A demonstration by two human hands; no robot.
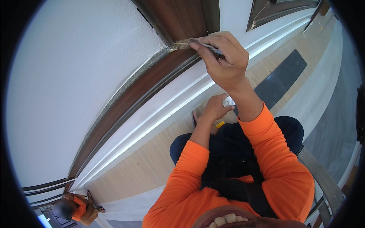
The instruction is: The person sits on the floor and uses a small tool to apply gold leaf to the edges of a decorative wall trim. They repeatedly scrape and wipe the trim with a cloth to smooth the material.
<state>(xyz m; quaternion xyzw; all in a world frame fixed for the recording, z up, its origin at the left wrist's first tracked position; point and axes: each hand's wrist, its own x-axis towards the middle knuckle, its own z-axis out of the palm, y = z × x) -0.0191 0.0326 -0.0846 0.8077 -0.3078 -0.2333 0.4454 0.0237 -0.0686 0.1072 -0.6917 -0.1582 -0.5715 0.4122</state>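
White textured wall (pixel 76 76) fills the left and upper part of the head view, bending with the fisheye lens. Along its lower edge runs a long dark brown wooden trim (pixel 125 98), with a rough grey line where wood meets wall, and below that a white baseboard (pixel 152 117) that sweeps from lower left to upper right. Beyond the baseboard lies a pale wood-look floor (pixel 140 167), with a dark grey mat (pixel 283 78) lying on it further along, well apart from the hands. The person wears orange long sleeves (pixel 273 159) and dark trousers (pixel 235 148), and both forearms come up from the lower edge. The right hand (pixel 224 60) is raised to the brown trim, fingers pinched closed around a small flat metal tool (pixel 207 45), whose tip touches the trim just where the rough grey line meets a corner of the wood. The left hand (pixel 215 108) sits lower, near the floor and just below the right wrist, curled shut around a small crumpled white wad (pixel 228 101); what it is made of cannot be told. A small yellow object (pixel 220 124) lies on the floor just beside the left wrist. Another person in orange (pixel 78 207) crouches far off at the lower left.
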